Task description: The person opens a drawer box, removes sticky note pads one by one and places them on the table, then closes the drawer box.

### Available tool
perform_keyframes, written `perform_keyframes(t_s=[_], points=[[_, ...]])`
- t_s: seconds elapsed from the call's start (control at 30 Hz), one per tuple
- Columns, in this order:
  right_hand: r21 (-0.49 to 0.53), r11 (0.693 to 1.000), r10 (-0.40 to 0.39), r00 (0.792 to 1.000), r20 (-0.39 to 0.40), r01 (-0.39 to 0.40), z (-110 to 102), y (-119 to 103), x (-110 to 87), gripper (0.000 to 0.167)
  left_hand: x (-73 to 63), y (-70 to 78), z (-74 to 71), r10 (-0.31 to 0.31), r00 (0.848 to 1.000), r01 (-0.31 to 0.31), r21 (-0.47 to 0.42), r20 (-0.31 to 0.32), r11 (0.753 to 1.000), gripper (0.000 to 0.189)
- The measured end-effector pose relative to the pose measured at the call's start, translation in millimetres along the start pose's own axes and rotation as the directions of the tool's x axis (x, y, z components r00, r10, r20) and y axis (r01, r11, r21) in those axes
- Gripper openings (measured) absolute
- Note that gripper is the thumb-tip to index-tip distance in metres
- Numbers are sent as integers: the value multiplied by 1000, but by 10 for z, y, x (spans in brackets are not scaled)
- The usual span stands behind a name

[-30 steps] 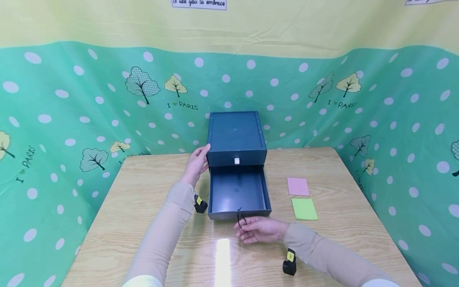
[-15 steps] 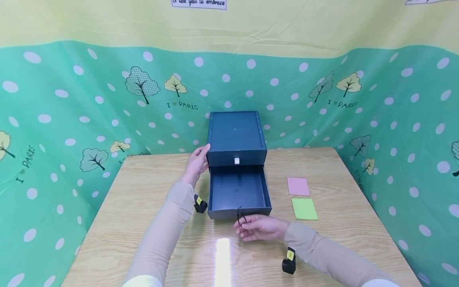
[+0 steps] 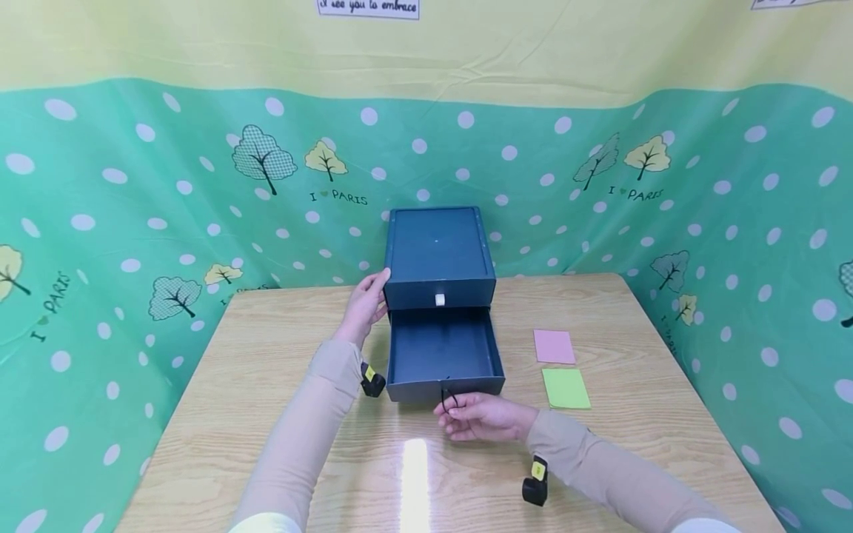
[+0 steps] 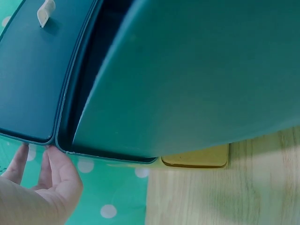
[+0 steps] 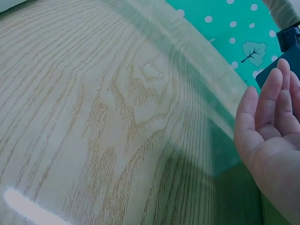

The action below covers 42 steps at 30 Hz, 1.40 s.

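A dark blue drawer cabinet [image 3: 436, 248] stands at the back of the table, its upper drawer closed and fitted with a white pull tab [image 3: 440, 300]. The lower drawer [image 3: 413, 391] is pulled well out, with nothing seen inside. My left hand [image 3: 363, 307] steadies the cabinet's left side, and in the left wrist view its fingertips touch the casing edge. At the drawer's front, my right hand [image 3: 483, 417] holds a black cord loop [image 3: 443, 401] between thumb and fingers. The right wrist view shows those fingers bent, but the loop is hidden there.
Right of the drawer, a pink paper square [image 3: 554, 346] and a green paper square [image 3: 566, 389] lie on the wooden table [image 3: 266, 385]. A yellow lower section [image 4: 197, 157] shows under the cabinet in the left wrist view. Green dotted cloth [image 3: 426, 148] surrounds the back and sides.
The lower drawer has slid slightly inward, its front edge moving toward the cabinet. My right hand has moved forward along with it. The left hand stays in place.
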State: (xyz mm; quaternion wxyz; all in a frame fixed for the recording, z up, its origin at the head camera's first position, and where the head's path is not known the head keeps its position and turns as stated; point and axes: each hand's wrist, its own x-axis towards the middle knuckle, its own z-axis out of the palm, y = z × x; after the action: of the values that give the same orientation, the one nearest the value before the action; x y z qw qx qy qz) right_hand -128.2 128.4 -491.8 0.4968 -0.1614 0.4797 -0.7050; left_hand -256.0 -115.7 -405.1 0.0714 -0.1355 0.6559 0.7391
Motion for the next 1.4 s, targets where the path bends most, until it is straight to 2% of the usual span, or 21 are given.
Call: perform_keyframes(t_s=[0.57, 0.83, 1.2, 1.4], points=[[-8, 1000, -18, 997, -69, 18, -53, 15, 56, 21, 16, -19, -5, -2, 1000, 2, -18, -4, 1000, 48], [-11, 1000, -17, 995, -102, 16, -84, 31, 74, 28, 24, -24, -5, -3, 1000, 3, -14, -2, 1000, 50], [7, 999, -31, 991, -132, 32, -56, 20, 75, 23, 16, -12, -6, -13, 1000, 13, -14, 0, 1000, 52], [18, 999, -24, 987, -162, 28, -47, 5, 85, 27, 18, -30, -6, 12, 1000, -12, -5, -1, 1000, 52]])
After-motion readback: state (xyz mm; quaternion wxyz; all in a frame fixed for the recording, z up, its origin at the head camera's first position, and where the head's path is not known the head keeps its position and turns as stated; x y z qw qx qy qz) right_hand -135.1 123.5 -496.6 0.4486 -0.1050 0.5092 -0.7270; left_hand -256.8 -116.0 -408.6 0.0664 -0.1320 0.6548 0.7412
